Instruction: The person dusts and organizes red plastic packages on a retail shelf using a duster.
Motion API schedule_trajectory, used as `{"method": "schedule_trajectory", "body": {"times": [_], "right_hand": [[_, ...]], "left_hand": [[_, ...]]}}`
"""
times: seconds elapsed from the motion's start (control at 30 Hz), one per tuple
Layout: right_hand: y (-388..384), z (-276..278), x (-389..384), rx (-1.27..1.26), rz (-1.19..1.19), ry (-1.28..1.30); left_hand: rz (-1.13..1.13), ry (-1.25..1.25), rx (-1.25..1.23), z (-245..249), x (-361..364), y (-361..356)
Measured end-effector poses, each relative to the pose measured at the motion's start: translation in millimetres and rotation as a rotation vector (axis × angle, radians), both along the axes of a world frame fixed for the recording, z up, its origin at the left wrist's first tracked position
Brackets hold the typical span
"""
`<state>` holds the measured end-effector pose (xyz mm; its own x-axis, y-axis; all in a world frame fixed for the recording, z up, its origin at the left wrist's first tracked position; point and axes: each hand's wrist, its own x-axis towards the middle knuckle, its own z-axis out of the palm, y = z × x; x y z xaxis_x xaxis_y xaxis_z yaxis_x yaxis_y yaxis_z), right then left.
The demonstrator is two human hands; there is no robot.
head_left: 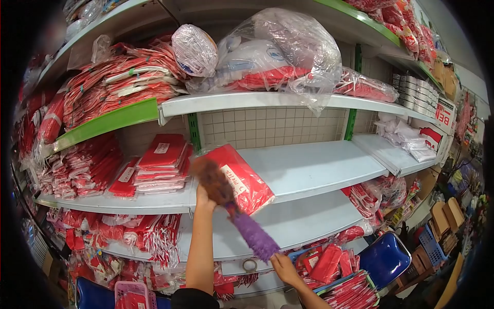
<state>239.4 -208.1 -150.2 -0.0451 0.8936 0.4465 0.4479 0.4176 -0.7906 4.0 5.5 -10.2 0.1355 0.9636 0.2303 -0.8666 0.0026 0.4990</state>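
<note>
My left hand (204, 198) is raised to the middle white shelf (319, 165) and grips the lower edge of a flat red packet (246, 184), tilting it up off the shelf board. My right hand (284, 269), lower down, holds the end of a fluffy duster (253, 236). The duster is purple near that hand, and its brown, motion-blurred tip reaches up beside the red packet and my left hand. The shelf board to the right of the packet is bare.
Stacks of red packets (162, 162) lie on the shelf's left part, with more red goods on the shelves below. Big plastic bags (278, 51) fill the shelf above. A tape roll (250, 265), a blue chair (386, 257) and a pink basket (133, 293) are lower down.
</note>
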Motion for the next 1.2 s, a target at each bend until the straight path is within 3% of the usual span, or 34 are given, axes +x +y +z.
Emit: {"method": "schedule_trajectory", "body": {"times": [0.07,0.17,0.27,0.33,0.5,0.63,0.67,0.73,0.8,0.93,1.03,1.13,1.2], "right_hand": [[0.9,-9.1,10.1,-0.081,-0.115,0.102],[0.3,-17.6,5.6,-0.391,-0.160,0.637],[-5.5,0.5,15.6,-0.022,-0.148,0.008],[-3.9,19.7,27.9,-0.099,-0.168,-0.028],[-2.9,11.1,15.5,-0.108,-0.182,-0.037],[-1.0,29.1,34.5,-0.061,-0.301,-0.244],[7.1,26.4,44.1,0.086,-0.346,-0.079],[27.6,21.5,73.2,0.027,-0.418,0.087],[15.3,62.6,84.5,-0.416,-0.107,0.800],[0.9,82.7,78.1,-0.408,0.479,1.219],[-9.7,92.4,50.8,-0.259,0.202,1.094],[-11.6,105.6,47.6,-0.233,0.118,0.952],[-15.7,111.5,50.4,-0.239,0.063,0.924]], "left_hand": [[0.080,0.026,0.006,6.1,6.2,-4.5],[0.173,0.066,-0.003,4.0,13.4,-2.9],[0.050,0.026,0.048,9.4,6.7,-4.9],[-0.051,0.041,0.064,17.8,2.5,-15.0],[0.129,0.194,0.042,-2.5,4.6,4.3],[-0.041,0.157,0.102,2.4,1.0,-7.2],[-0.141,0.088,-0.018,8.8,8.6,-20.7],[-0.186,0.111,0.011,14.9,25.4,-44.0],[-0.312,0.169,0.025,21.3,42.8,-64.8],[-0.460,0.335,0.057,25.5,83.5,-92.4],[-0.367,0.463,0.034,27.5,111.6,-111.7],[0.006,0.747,0.310,19.7,133.6,-117.3],[0.283,0.960,0.355,15.0,137.7,-123.7]]}}
